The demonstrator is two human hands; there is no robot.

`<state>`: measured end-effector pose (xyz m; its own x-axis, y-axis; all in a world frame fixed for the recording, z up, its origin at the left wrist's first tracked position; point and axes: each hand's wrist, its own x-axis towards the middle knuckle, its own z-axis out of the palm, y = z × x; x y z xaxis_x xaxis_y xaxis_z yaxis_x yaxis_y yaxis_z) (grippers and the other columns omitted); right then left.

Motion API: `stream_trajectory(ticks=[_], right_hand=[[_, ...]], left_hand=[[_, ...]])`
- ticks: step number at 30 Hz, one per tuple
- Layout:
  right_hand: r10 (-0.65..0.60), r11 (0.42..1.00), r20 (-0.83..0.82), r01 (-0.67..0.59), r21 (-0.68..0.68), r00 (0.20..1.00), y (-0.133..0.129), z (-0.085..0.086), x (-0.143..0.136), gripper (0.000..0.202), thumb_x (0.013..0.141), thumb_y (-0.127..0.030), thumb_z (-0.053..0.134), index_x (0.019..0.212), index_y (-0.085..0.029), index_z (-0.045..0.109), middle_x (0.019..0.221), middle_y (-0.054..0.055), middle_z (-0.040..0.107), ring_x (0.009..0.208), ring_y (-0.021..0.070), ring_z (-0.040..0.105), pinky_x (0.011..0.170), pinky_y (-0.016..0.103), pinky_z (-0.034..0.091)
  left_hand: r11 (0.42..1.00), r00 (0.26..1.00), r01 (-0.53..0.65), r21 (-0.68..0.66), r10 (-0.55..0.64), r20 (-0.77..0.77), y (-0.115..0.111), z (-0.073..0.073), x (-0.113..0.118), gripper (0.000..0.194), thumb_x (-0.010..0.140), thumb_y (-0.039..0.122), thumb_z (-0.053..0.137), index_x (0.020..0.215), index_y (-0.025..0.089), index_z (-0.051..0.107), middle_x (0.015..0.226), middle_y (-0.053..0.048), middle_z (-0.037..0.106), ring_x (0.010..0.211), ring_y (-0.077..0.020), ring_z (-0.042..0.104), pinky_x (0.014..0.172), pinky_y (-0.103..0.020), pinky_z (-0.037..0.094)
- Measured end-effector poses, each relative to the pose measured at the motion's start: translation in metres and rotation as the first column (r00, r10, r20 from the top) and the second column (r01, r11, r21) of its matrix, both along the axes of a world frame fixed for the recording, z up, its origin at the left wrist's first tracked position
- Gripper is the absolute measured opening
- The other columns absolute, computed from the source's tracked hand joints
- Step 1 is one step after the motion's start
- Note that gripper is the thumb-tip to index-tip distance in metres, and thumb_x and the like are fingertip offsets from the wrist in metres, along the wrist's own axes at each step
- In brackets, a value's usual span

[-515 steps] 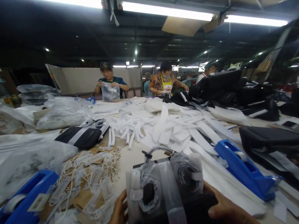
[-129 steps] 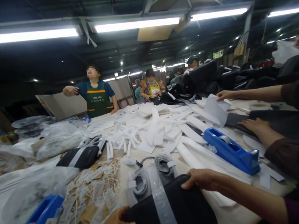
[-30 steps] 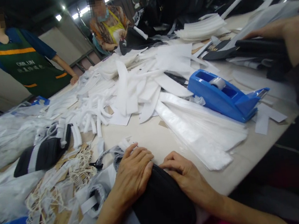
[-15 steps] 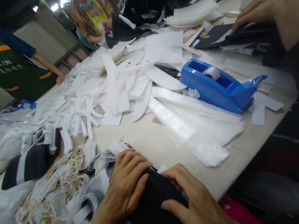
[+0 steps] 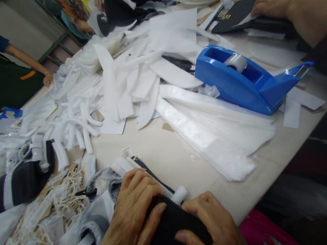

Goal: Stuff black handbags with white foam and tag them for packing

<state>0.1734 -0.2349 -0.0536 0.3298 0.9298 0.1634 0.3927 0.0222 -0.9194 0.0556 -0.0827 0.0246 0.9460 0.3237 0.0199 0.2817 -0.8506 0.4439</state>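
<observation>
At the table's near edge lies a black fabric item (image 5: 177,236), perhaps a folded bag; its lower end runs out of view. My left hand (image 5: 134,212) presses over its left side, fingers closed together and thumb along the top. My right hand (image 5: 213,228) grips its right side, with the thumb on top and the fingers bent over the edge. A white foam tube (image 5: 179,195) pokes out at the far end between the hands. Beyond my left fingers are clear plastic wrap and white strips. A pale band shows under my left wrist.
A blue tape dispenser (image 5: 246,78) stands at the right beside fanned white plastic sleeves (image 5: 202,133). White foam pieces (image 5: 141,80) pile up mid-table. Tangled cords (image 5: 66,196) and a banded black bundle (image 5: 20,182) lie left. Another person's hands (image 5: 293,2) work upper right; two people stand across.
The view has tilted down and shifted a little. Both hands keep hold of the black item, and more of the white tube now shows at its far end.
</observation>
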Motion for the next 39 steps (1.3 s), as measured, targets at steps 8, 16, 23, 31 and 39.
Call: stream_trajectory(ticks=[8, 16, 23, 31, 39], right_hand=[[0.036, 0.989, -0.081, -0.048, -0.140, 0.996, -0.003, -0.002, -0.003, 0.010, 0.083, -0.028, 0.059, 0.092, -0.023, 0.058, 0.079, 0.001, 0.068, 0.072, 0.0183, 0.063, 0.065, 0.028, 0.045], [0.049, 0.991, -0.025, -0.052, -0.124, 0.998, 0.005, -0.003, -0.001, 0.013, 0.089, -0.024, 0.049, 0.101, -0.019, 0.050, 0.079, 0.003, 0.066, 0.070, 0.0194, 0.063, 0.064, 0.029, 0.047], [-0.030, 0.999, 0.368, 0.018, 0.036, 0.929, 0.010, 0.013, 0.003, 0.051, 0.090, -0.029, 0.052, 0.139, -0.020, 0.037, 0.118, 0.016, 0.057, 0.106, 0.0310, 0.058, 0.083, 0.045, 0.051], [0.018, 0.981, 0.666, -0.143, 0.134, 0.746, 0.027, -0.014, -0.021, 0.065, 0.096, -0.029, 0.040, 0.152, -0.015, 0.009, 0.139, 0.021, 0.044, 0.120, 0.0344, 0.048, 0.092, 0.052, 0.045], [0.093, 0.972, 0.687, -0.214, 0.093, 0.721, 0.024, -0.025, -0.007, 0.058, 0.098, -0.040, 0.027, 0.150, -0.015, 0.020, 0.135, 0.020, 0.046, 0.120, 0.0360, 0.048, 0.090, 0.052, 0.046]], left_hand=[[1.000, 0.999, 0.021, -0.004, -0.021, -0.041, 0.002, 0.000, 0.002, 0.011, 0.083, 0.012, 0.050, 0.092, 0.019, 0.051, 0.079, -0.003, 0.055, 0.084, -0.0202, 0.049, 0.099, -0.050, 0.032], [0.997, 0.998, 0.033, 0.074, -0.029, -0.060, 0.002, -0.006, 0.004, 0.009, 0.085, 0.016, 0.051, 0.093, 0.020, 0.053, 0.081, -0.003, 0.056, 0.084, -0.0204, 0.048, 0.098, -0.048, 0.032], [0.984, 0.998, 0.028, 0.173, -0.019, -0.057, -0.005, -0.010, 0.002, 0.014, 0.089, 0.024, 0.045, 0.099, 0.018, 0.054, 0.085, -0.006, 0.058, 0.090, -0.0229, 0.050, 0.096, -0.047, 0.036], [0.895, 0.962, -0.250, 0.369, 0.185, 0.201, -0.013, 0.020, -0.033, 0.038, 0.079, 0.003, 0.043, 0.116, 0.011, 0.049, 0.123, -0.014, 0.053, 0.118, -0.0249, 0.044, 0.107, -0.040, 0.034], [0.340, 0.230, -0.908, -0.247, 0.894, 0.384, -0.111, 0.027, -0.192, 0.021, 0.090, 0.016, 0.042, 0.101, 0.016, 0.060, 0.099, -0.007, 0.063, 0.094, -0.0198, 0.058, 0.086, -0.038, 0.047]])
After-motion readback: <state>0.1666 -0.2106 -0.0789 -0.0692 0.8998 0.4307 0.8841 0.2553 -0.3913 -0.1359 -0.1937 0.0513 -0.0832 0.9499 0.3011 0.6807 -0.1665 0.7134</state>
